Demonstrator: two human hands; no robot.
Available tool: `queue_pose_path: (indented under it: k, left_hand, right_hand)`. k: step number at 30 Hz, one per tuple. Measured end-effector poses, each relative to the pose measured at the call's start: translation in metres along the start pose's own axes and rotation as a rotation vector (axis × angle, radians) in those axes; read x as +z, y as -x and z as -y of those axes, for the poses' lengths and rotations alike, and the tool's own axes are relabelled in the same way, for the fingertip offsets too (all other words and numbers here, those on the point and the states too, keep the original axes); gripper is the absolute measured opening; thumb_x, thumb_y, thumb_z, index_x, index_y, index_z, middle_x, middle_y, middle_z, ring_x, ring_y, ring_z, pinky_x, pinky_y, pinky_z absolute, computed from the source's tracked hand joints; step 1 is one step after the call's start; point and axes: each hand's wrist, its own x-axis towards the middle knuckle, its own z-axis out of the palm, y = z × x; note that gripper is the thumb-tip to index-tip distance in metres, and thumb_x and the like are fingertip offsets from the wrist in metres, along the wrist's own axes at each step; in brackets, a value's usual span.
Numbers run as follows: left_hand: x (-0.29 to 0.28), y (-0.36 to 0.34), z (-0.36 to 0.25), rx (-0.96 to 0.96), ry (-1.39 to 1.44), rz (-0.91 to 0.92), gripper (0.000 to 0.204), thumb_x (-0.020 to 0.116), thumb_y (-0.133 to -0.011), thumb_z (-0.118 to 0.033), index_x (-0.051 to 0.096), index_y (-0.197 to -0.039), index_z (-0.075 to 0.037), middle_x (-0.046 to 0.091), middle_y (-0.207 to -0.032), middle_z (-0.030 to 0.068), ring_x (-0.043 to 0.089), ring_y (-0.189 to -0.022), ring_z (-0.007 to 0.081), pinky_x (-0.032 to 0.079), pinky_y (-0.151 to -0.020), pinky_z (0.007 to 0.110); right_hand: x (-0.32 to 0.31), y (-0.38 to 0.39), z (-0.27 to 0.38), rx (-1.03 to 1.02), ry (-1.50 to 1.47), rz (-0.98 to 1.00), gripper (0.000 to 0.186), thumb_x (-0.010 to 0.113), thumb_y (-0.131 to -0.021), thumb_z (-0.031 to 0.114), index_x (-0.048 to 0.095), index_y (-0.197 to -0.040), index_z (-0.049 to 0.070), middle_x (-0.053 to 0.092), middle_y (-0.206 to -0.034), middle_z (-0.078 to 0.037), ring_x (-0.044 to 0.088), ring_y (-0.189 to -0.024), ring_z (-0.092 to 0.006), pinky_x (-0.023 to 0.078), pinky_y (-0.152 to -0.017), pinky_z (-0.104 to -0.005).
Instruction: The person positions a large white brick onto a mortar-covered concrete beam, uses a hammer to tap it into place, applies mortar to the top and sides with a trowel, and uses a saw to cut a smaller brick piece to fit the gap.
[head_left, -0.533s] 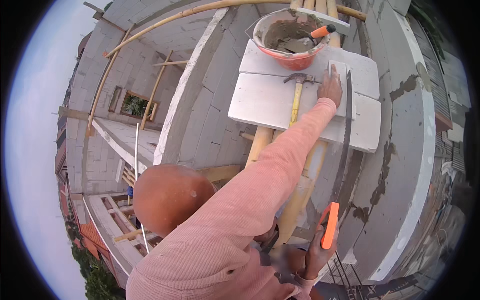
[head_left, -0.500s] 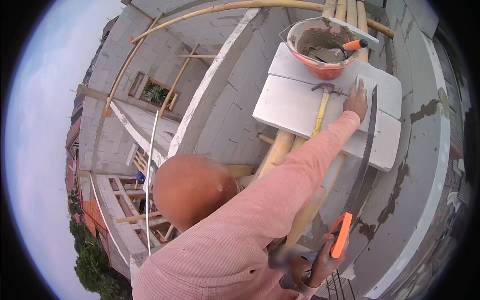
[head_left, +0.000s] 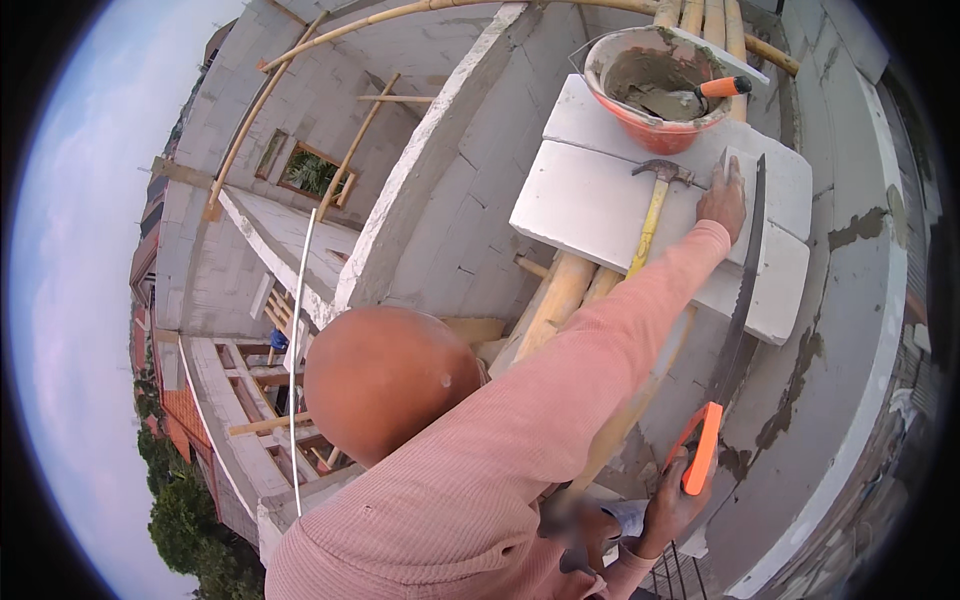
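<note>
My left hand (head_left: 723, 203) lies with its fingers stretched out flat on a narrow white block piece (head_left: 735, 160) on top of larger white lightweight blocks (head_left: 580, 205). My right hand (head_left: 672, 503) is closed around the orange handle of a hand saw (head_left: 735, 335). The saw's long dark blade runs up beside my left hand, along the right side of the narrow piece. Just left of that hand rests a claw hammer (head_left: 650, 220) with a yellow handle. Behind the hammer stands a red bucket (head_left: 655, 130) of grey mortar, with an orange-handled tool (head_left: 722, 87) in it.
Bamboo poles (head_left: 560, 290) run beneath the blocks. A grey block wall (head_left: 850, 300) with mortar smears rises on the right. A rough-topped wall (head_left: 430, 150) stands at left, with lower rooms beyond it. A smooth reddish-brown rounded shape (head_left: 390, 385) covers part of the view.
The saw and my right hand have moved slightly up and away along the block. My left hand stays on the narrow piece. The whole view has shifted a little.
</note>
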Motion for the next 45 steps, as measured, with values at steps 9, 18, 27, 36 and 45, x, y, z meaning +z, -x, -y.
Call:
queue_pose_path:
  k: [9, 18, 27, 36, 45]
  left_hand:
    - [0.003, 0.0, -0.017, -0.004, -0.029, 0.028, 0.053, 0.036, -0.109, -0.03, 0.032, -0.159, -0.012, 0.043, -0.151, 0.0249, 0.058, -0.122, 0.0469, 0.048, -0.104, 0.053]
    - [-0.002, -0.002, 0.004, -0.068, -0.127, 0.046, 0.055, 0.033, -0.109, -0.036, 0.033, -0.159, -0.014, 0.046, -0.151, 0.0234, 0.051, -0.134, 0.0419, 0.044, -0.109, 0.052]
    - [0.003, -0.001, -0.005, 0.026, -0.085, 0.022, 0.053, 0.035, -0.109, -0.034, 0.035, -0.158, -0.013, 0.046, -0.151, 0.0271, 0.049, -0.135, 0.0438, 0.042, -0.111, 0.051]
    - [-0.003, -0.001, 0.002, 0.043, -0.125, -0.043, 0.052, 0.036, -0.109, -0.034, 0.039, -0.156, -0.012, 0.054, -0.14, 0.0226, 0.057, -0.125, 0.0422, 0.046, -0.104, 0.054]
    - [0.004, -0.013, -0.002, 0.01, -0.148, 0.003, 0.053, 0.036, -0.109, -0.035, 0.039, -0.156, -0.013, 0.053, -0.142, 0.0209, 0.057, -0.125, 0.042, 0.046, -0.105, 0.056]
  right_hand:
    - [0.008, 0.023, -0.018, -0.09, -0.134, -0.046, 0.044, 0.056, -0.095, 0.001, 0.055, -0.139, -0.003, 0.067, -0.12, -0.015, 0.065, -0.102, -0.0202, 0.05, -0.087, -0.0318]
    - [0.029, -0.05, -0.006, -0.087, 0.108, 0.035, 0.048, 0.058, -0.094, 0.013, 0.055, -0.14, 0.001, 0.067, -0.121, -0.027, 0.066, -0.106, -0.0441, 0.055, -0.088, -0.0452]
    - [-0.005, -0.005, 0.018, -0.012, 0.076, 0.051, 0.045, 0.061, -0.093, 0.009, 0.057, -0.136, -0.004, 0.066, -0.126, -0.027, 0.065, -0.12, -0.0396, 0.052, -0.099, -0.0394]
    - [-0.013, 0.04, 0.012, 0.051, 0.08, 0.056, 0.05, 0.057, -0.094, 0.009, 0.053, -0.143, 0.003, 0.061, -0.136, -0.025, 0.062, -0.121, -0.0425, 0.052, -0.1, -0.0434]
    - [0.023, -0.052, -0.003, -0.077, 0.17, 0.04, 0.044, 0.06, -0.093, 0.005, 0.059, -0.136, -0.002, 0.065, -0.13, -0.024, 0.065, -0.12, -0.0358, 0.05, -0.101, -0.0381]
